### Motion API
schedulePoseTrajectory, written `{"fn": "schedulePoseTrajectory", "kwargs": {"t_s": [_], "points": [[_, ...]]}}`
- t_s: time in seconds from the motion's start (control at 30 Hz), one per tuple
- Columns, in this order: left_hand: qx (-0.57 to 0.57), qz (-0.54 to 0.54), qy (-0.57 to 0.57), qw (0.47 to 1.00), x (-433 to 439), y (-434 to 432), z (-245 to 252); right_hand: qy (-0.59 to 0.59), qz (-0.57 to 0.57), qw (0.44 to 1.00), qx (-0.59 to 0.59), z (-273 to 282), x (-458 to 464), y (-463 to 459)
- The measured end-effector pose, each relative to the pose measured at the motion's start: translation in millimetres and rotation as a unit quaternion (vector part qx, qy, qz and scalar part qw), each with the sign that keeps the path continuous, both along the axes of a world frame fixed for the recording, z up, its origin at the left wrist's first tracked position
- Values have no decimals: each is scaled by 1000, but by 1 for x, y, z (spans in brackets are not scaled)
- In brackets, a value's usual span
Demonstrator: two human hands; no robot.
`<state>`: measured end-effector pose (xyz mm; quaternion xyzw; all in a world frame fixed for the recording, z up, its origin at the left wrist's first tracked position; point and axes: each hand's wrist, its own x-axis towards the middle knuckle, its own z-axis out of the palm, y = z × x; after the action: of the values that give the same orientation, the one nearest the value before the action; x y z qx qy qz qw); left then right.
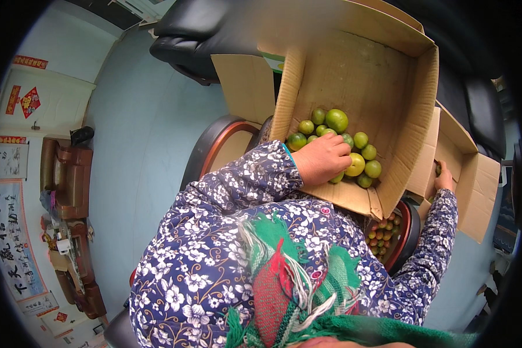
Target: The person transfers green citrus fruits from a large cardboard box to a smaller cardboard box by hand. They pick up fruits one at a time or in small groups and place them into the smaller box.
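My left hand (326, 159) reaches into a large open cardboard box (352, 82), palm down on a cluster of round green fruits (336, 121), which look like unripe tomatoes. Its fingertips touch the fruits, but whether they grip one is hidden. Beside the fingers lies a larger yellow-green fruit (355, 165). Over at the right, my right hand (444, 178) is inside a smaller open cardboard box (452, 137). Its fingers are around a dark green fruit (438, 168), only partly visible.
Several reddish and green fruits (382, 235) lie low between the large box and my right arm. A chair's curved armrest (213, 143) stands left of the box. Black leather seating (191, 43) is behind it. A brown sofa (67, 178) lines the far wall.
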<state>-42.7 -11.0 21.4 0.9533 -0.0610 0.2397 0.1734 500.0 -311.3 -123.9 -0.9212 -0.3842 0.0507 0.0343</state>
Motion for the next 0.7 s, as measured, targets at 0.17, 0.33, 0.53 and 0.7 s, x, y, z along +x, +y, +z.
{"fn": "schedulePoseTrajectory", "kwargs": {"t_s": [0.17,0.33,0.53,0.7], "points": [[11,-12,20,1000,1,-1,-1,-20,-31,999,-5,16,-17,11],[1,3,9,1000,-1,-1,2,110,-71,930,345,58,-31,42],[-57,14,-11,998,2,-3,5,211,31,813,542,179,-184,75],[-136,56,-58,987,5,-4,5,46,249,834,490,237,-323,100]]}}
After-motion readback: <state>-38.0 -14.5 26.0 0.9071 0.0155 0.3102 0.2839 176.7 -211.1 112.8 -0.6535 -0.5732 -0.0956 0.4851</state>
